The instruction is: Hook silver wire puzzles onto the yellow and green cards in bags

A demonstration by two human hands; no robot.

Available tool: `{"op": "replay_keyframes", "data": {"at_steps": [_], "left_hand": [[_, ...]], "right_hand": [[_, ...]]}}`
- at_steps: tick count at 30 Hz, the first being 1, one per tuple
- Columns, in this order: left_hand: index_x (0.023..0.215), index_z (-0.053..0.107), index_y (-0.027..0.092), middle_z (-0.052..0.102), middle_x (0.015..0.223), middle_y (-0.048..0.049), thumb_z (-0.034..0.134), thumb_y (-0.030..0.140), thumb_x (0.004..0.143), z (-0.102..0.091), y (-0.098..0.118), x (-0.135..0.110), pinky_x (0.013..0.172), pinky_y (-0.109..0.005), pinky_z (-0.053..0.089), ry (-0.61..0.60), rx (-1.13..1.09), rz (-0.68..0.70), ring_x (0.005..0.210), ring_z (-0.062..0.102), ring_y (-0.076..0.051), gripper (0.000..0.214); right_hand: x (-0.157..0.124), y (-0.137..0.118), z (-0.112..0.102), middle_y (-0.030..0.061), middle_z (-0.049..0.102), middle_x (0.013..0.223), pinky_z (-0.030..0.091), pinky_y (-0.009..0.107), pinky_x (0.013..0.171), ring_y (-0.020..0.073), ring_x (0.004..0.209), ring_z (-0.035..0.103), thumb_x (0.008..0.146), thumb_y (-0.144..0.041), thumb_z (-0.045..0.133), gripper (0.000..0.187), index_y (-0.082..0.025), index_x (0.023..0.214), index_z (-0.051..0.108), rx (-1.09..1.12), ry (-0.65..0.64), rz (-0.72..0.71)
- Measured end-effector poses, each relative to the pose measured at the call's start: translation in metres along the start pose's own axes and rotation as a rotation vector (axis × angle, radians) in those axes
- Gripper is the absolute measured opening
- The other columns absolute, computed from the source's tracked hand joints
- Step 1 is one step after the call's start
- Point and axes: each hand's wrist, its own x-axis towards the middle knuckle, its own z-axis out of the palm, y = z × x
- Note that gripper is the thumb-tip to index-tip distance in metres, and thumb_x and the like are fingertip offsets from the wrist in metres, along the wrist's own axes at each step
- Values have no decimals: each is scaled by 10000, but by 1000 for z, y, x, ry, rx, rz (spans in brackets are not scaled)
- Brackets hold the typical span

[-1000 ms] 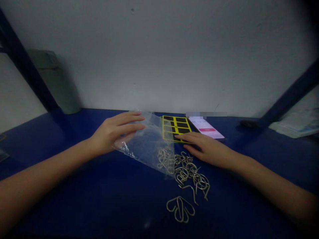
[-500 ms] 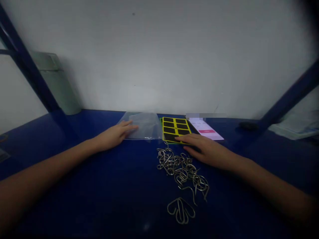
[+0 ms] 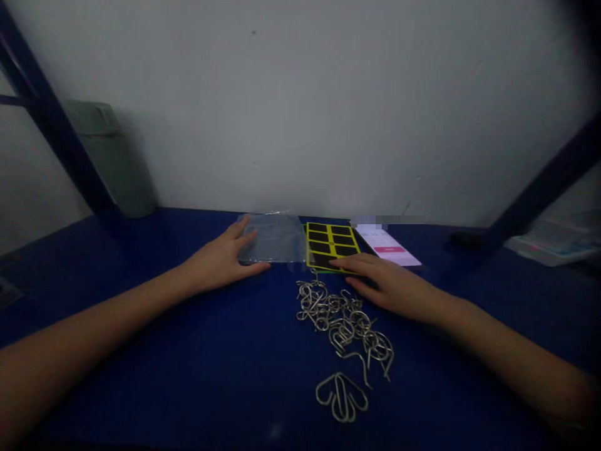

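- Fingers of the left hand are spread and slightly bent, with the thumb held apart from them; this hand lies to the left of the yellow-and-black card, its fingertips over the clear plastic bag.
- Fingers of the right hand are loosely extended and unclenched, a gap showing below them above the thumb; they rest at the near right corner of the card, the leading fingertip on one of its dark panels.
- Flat and rumpled, the bag lies directly left of the card, its right edge reaching the card's left side.
- Tangled metal wire pieces lie on the blue table in front of the card, the heap trailing nearer and to the right.
- One looped wire shape sits apart from that heap, farther in front of the card.
- Just right of the card is a phone with a lit screen and a pinkish-red bar on it.
- Well to the right of the card are a small dark object, too dim to identify, and a pale package.
- Far left of the card and behind it, a grey-green canister stands by the wall.
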Motion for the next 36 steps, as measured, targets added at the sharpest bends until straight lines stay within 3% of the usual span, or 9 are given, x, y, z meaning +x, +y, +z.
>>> {"op": "replay_keyframes", "data": {"at_steps": [3,7,12,16,21,29,33,36], "left_hand": [[1248,382,139,266,1360,-143,425,559,763,0,-2,0,929,-432,346,51,67,0,1178,360,-306,643],[1216,417,201,422,1275,-82,453,383,807,0,0,0,944,-421,328,111,122,134,1134,425,-234,449],[1100,518,196,575,1095,-46,422,260,833,6,6,-2,826,-326,438,54,56,194,980,547,-189,291],[1055,543,193,608,1026,-33,400,257,853,9,6,-2,768,-297,464,56,21,215,913,579,-175,256],[1014,567,195,629,970,-30,408,338,857,9,11,-3,747,-289,472,113,13,211,879,591,-172,266],[1126,492,192,616,1027,-43,373,295,855,7,18,-4,679,-274,483,146,123,134,830,614,-167,313],[1132,481,195,637,979,-39,373,314,844,4,22,-4,631,-275,480,134,181,77,768,628,-171,329],[1147,466,215,654,919,-41,387,359,830,-1,28,0,569,-294,469,100,259,67,725,633,-202,357]], "right_hand": [[0,0,0,52,535,1159,406,383,910,182,1057,485,832,-225,400,372,-225,1202,435,-2,11,-11],[1,0,0,56,545,1147,415,388,899,185,1042,496,827,-219,406,372,-216,1198,440,-12,33,-10],[3,1,0,55,517,1186,389,406,931,197,1092,463,816,-237,426,390,-222,1206,433,-16,81,1],[5,3,3,68,501,1209,385,426,933,219,1115,451,800,-304,462,426,-219,1216,426,-6,117,87],[7,3,3,93,576,1119,481,419,803,245,964,568,778,-405,490,439,-199,1166,488,2,131,238],[8,-2,0,106,631,1000,502,393,704,237,837,612,832,-280,389,363,-161,1155,502,-139,120,119],[7,0,-1,123,631,963,488,401,702,238,830,599,765,-139,398,434,-141,1193,467,-136,166,80],[6,4,-2,98,633,948,479,381,732,220,860,578,705,-57,404,458,-171,1130,533,-114,191,47]]}}
